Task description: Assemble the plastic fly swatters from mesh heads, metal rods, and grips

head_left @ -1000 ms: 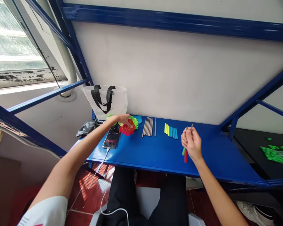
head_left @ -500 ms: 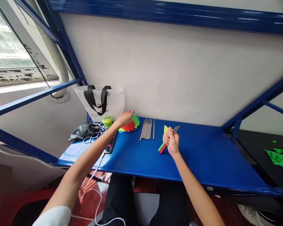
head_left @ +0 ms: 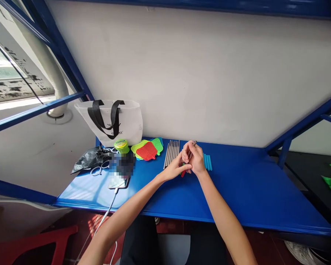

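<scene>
My right hand (head_left: 194,158) is closed around a few thin metal rods (head_left: 193,144), whose ends poke out above the fingers. My left hand (head_left: 173,169) meets it from the left, thumb apart from the fingers; its fingertips are partly hidden at the right hand. Below both hands the ends of a red handle (head_left: 183,173) and a green one show, mostly covered. Blue handles (head_left: 208,162) lie just right of my right hand. A row of metal rods (head_left: 171,152) lies behind my left hand. Farther left are mesh swatter heads (head_left: 147,150) in red, green, yellow and blue.
A white bag with black handles (head_left: 132,121) stands against the wall. Near it are a green tub (head_left: 121,146), a black plastic bag (head_left: 88,160), white rings (head_left: 96,171) and a phone (head_left: 118,183) on a white cable. Blue frame bars flank the blue table (head_left: 251,184).
My left hand has come from over the swatter heads rightward to my right hand. My right hand has shifted slightly left, still holding the rods. Blue handles now show beside it.
</scene>
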`<state>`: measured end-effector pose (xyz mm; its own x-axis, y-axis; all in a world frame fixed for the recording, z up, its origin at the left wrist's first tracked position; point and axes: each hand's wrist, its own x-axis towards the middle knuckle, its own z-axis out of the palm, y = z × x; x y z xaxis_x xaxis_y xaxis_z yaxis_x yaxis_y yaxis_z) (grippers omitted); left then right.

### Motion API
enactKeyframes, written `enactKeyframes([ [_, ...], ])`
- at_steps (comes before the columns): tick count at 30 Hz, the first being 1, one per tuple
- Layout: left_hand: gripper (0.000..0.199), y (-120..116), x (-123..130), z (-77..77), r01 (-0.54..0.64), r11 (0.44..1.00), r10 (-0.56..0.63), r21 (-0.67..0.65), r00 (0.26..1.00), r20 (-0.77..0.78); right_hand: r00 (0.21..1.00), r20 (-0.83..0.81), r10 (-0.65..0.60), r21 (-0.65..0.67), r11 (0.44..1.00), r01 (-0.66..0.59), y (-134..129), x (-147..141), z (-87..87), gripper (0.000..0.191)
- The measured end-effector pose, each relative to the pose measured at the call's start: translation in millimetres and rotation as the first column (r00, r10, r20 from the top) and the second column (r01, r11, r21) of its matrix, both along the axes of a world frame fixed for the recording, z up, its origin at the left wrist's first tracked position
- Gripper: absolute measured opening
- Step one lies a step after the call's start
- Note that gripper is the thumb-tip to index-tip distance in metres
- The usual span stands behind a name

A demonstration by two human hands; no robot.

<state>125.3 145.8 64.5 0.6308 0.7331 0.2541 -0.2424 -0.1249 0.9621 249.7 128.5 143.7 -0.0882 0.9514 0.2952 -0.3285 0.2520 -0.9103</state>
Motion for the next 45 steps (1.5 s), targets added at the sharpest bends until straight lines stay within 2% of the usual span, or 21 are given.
enactKeyframes([
  [3, 0.059, -5.5, -4.7, 0.5, -0.005, 1.0, 0.005, -0.022, 1.0, -0.007, 0.998, -0.048, 0.034, 0.02, 0.999, -0.033, -0.5, 2.2, 16.2, 0.06],
  [7, 0.061, -14.2, -7.7, 7.5, -0.023, 0.999, 0.025, 0.028, 0.997, -0.07, 0.998, -0.061, 0.023, 0.009, 1.0, -0.022, -4.2, 2.4, 28.4, 0.059],
  [14, 0.058, -14.7, -9.8, 11.4, 0.014, 0.996, -0.004, 0.085, 0.994, -0.111, 0.999, -0.039, 0.005, -0.042, 0.999, -0.007, -10.6, 4.0, 21.5, 0.044],
  [16, 0.058, -15.0, -9.9, 12.2, 0.028, 0.995, -0.016, 0.097, 0.992, -0.123, 0.999, -0.031, 0.006, -0.058, 0.998, -0.007, -12.4, 7.3, 21.2, 0.045],
  [27, 0.059, -15.7, -7.6, 8.7, 0.038, 0.995, -0.025, 0.096, 0.991, -0.13, 0.999, -0.048, 0.008, -0.036, 0.999, -0.01, -14.3, 9.8, 17.9, 0.032],
  [30, 0.058, -14.9, -7.6, 7.3, 0.042, 0.994, -0.027, 0.104, 0.99, -0.138, 0.998, -0.059, 0.003, -0.026, 1.0, -0.005, -13.8, 11.1, 15.5, 0.028],
  [34, 0.058, -13.0, -6.8, 2.2, 0.03, 0.995, -0.018, 0.098, 0.993, -0.118, 0.993, -0.097, 0.06, -0.01, 0.998, -0.062, -11.7, 10.0, 8.7, 0.028],
  [41, 0.067, -7.4, -10.1, -1.3, 0.005, 0.996, 0.01, 0.085, 0.984, -0.178, 0.98, -0.133, 0.146, 0.026, 0.989, -0.144, -5.6, 6.4, -18.1, 0.023],
  [45, 0.065, -8.3, -9.3, -0.7, 0.028, 0.997, -0.016, 0.071, 0.986, -0.167, 0.986, -0.107, 0.131, -0.015, 0.991, -0.133, -7.4, 15.3, -28.3, 0.028],
])
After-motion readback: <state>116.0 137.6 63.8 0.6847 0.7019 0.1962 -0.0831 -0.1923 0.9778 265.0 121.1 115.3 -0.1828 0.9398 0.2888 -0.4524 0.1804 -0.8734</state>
